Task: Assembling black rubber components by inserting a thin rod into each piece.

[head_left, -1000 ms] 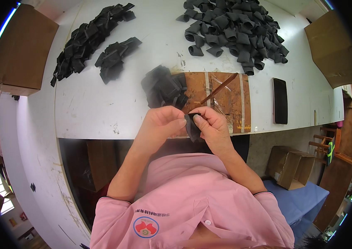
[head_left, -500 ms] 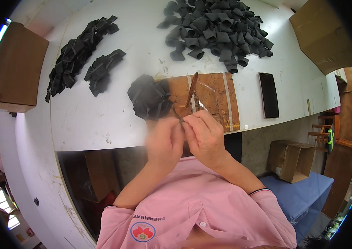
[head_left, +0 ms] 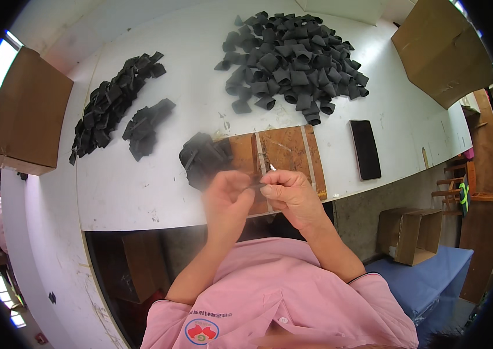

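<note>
Matt cloth-like dark pieces (head_left: 284,75), rough scuffed brown board (head_left: 288,150) — glossy phone screen (head_left: 365,149), matt cardboard box (head_left: 28,110)

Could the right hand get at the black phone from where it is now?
Probably yes: only the flat brown board and the white tabletop lie between the right hand and the black phone. That hand is occupied, though, pinching a small dark piece.
</note>
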Tool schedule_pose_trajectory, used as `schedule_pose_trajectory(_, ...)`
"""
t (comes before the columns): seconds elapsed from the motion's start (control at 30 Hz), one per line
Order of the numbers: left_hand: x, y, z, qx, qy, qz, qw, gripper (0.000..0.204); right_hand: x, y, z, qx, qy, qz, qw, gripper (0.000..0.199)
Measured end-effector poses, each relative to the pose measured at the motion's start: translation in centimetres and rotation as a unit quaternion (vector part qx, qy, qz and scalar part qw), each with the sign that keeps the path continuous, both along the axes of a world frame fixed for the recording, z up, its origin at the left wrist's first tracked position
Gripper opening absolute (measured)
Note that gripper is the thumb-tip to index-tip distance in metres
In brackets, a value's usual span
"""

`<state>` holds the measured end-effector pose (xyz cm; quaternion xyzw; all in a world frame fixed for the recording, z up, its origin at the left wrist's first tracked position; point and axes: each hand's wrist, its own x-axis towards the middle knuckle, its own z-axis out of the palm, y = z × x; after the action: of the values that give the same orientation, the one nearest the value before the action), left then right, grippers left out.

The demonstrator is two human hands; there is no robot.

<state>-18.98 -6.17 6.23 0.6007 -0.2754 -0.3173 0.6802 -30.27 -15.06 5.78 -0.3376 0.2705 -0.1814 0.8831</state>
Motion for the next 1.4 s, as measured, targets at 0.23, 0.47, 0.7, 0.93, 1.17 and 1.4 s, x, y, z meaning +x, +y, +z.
schedule_pose_trajectory(0.23, -1.0, -0.5, 2.1, -0.02, -0.114, 0.069, 0.991, 0.013, -0.1, -0.6, 2.1, -0.034, -0.052, 0.073, 0.995, 0.02)
schedule_pose_trajectory(0.47, 2.8, -2.2, 8.3, -0.268, 0.555, -0.289, 0.733, 0.021, 2.2, -3.7, 9.4, -0.352, -0.083, 0.045, 0.931, 0.026)
schedule_pose_trajectory(0.7, 4.5, -2.4, 5.8, -0.205, 0.553, -0.2, 0.782, 0.019, 4.2, -5.3, 6.5, -0.221, -0.1, 0.113, 0.963, 0.025)
schedule_pose_trajectory(0.93, 4.3, -2.4, 5.2, -0.159, 0.588, -0.166, 0.776, 0.015, 4.5, -5.4, 6.8, -0.204, -0.058, 0.119, 0.97, 0.029)
schedule_pose_trajectory(1.17, 3.1, -2.4, 5.8, -0.181, 0.49, -0.144, 0.841, 0.013, 3.8, -5.6, 6.7, -0.276, -0.053, 0.099, 0.955, 0.028)
schedule_pose_trajectory(1.4, 1.7, -2.8, 6.8, -0.074, 0.121, 0.028, 0.99, 0.021, 3.7, -5.0, 8.0, -0.323, 0.046, 0.074, 0.942, 0.023)
